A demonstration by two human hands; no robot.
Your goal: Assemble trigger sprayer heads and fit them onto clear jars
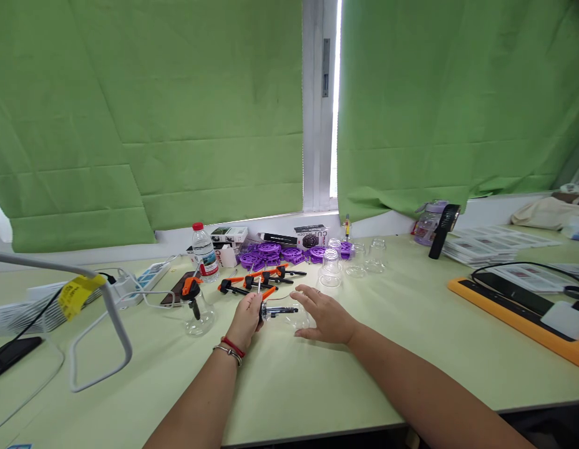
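Observation:
My left hand [247,318] is closed around the orange and black handle of a small pump tool [273,309] that lies across the table. My right hand [325,317] rests beside it with fingers spread over a clear plastic cup [299,317] at the tool's tip. Just behind lie several more orange and black pump tools [256,280]. A clear cup with a pump fitted on top [196,308] stands to the left. Several clear cups [330,269] stand behind my right hand.
A water bottle [206,252], purple round parts [271,254] and small boxes [311,236] line the back edge under green curtains. A power strip [144,279], cables and a white wire frame [102,337] lie at left. An orange-edged board [518,318] and stacked sheets sit at right.

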